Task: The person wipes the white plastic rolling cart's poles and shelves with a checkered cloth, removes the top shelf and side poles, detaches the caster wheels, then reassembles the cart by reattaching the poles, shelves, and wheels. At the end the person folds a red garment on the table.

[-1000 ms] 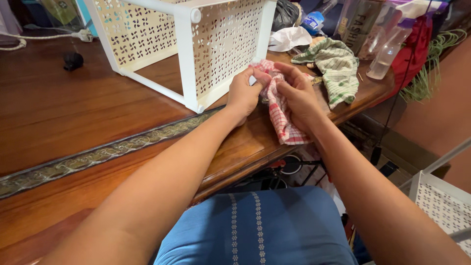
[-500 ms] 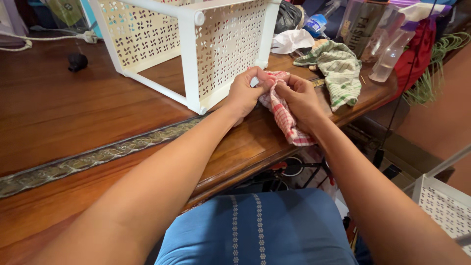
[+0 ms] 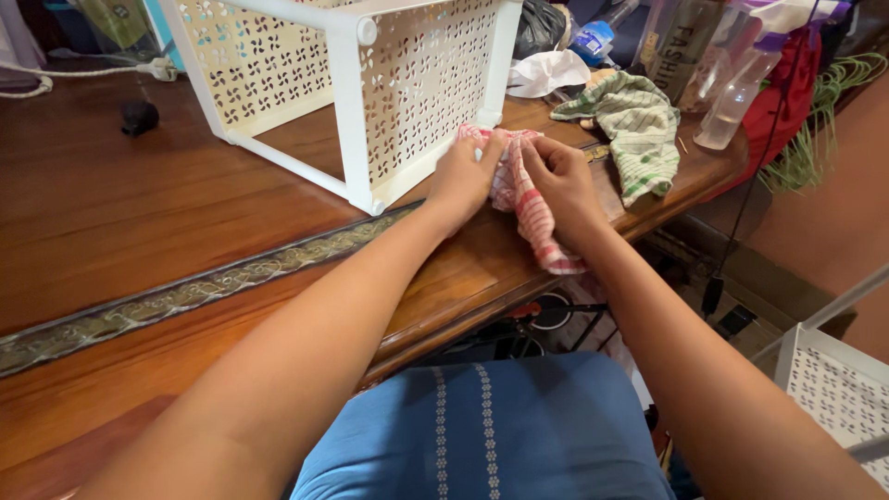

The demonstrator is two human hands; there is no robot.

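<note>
A red and white checked cloth [image 3: 530, 211] lies bunched on the wooden table [image 3: 139, 222], one end trailing toward the table's near edge. My left hand [image 3: 466, 176] and my right hand [image 3: 558, 176] both grip its upper part, side by side. Just left of my left hand stands a white perforated plastic rack [image 3: 407, 83], its lower corner almost touching the cloth.
A green and white checked cloth [image 3: 634, 120] lies at the table's right end, with a white crumpled cloth [image 3: 544, 72], bottles [image 3: 736, 93] and bags behind. A second white perforated panel [image 3: 838, 398] sits low at the right. My lap in blue fabric [image 3: 482, 435] is below.
Both hands have stayed on the red checked cloth, shifting it slightly. The view has drifted a little; the cloth's lower end hangs a bit further toward the table edge.
</note>
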